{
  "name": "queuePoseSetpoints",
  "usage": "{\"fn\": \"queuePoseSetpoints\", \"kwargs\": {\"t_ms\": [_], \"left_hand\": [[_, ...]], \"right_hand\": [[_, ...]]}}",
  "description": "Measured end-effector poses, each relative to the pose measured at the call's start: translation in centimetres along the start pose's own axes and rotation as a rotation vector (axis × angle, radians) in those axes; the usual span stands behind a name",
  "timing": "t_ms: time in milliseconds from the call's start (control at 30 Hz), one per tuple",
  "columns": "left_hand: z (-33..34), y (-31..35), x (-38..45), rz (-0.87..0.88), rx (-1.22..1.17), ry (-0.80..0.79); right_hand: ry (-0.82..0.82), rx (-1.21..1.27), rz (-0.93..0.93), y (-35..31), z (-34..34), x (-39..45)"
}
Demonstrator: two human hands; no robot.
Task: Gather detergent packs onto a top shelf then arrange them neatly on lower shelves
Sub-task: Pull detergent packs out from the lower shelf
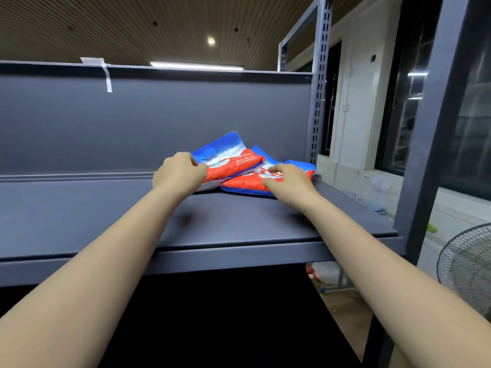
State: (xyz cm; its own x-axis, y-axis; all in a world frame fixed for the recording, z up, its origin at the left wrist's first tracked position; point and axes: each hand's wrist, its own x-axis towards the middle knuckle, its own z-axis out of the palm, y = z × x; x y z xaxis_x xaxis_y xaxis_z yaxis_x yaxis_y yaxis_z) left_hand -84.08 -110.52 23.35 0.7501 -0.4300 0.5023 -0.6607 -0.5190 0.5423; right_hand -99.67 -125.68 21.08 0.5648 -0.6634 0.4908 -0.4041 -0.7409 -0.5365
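Left hand (178,173) grips upper red-and-blue plastic detergent pack (230,158). Right hand (288,181) rests, fingers bent, on lower matching pack (245,183). Both on grey metal shelf (218,221)

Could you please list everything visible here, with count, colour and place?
detergent packs: two showing, red, blue and white, overlapping at the shelf's right rear
shelf: one, dark grey, across the middle
upright post: one, grey, perforated, right of the packs
tape strip: one, white, on the back panel's top edge
fan: one, dark wire guard, lower right
left hand: gripping the upper pack's left end
right hand: on the lower pack
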Motion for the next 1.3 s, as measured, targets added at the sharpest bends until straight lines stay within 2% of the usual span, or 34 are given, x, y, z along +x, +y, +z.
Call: {"fn": "queuePoseSetpoints", "kwargs": {"t_ms": [267, 467, 700, 867, 1000, 1300], "left_hand": [[-5.5, -4.0, -5.6, 0.025, -0.004, 0.183], [-10.0, -10.3, -10.4, -0.012, 0.052, 0.246], [-16.6, -19.4, -16.6, -0.032, 0.088, 0.397], [-21.1, -27.0, -19.7, -0.083, 0.113, 0.326], [-24.5, -33.5, -21.5, -0.176, 0.173, 0.233], [-31.9, -45.9, -25.5, -0.364, 0.271, 0.192]], "right_hand": [[-0.063, 0.258, -0.249, -5.8, 0.9, -5.6], [-0.079, 0.358, -0.338, -10.5, 3.0, -10.5], [-0.134, 0.483, -0.406, -16.8, 7.5, -16.9], [-0.223, 0.496, -0.459, -22.1, 12.7, -21.4], [-0.343, 0.472, -0.388, -25.9, 17.8, -24.3], [-0.535, 0.413, -0.344, -34.2, 27.3, -29.8]]}}
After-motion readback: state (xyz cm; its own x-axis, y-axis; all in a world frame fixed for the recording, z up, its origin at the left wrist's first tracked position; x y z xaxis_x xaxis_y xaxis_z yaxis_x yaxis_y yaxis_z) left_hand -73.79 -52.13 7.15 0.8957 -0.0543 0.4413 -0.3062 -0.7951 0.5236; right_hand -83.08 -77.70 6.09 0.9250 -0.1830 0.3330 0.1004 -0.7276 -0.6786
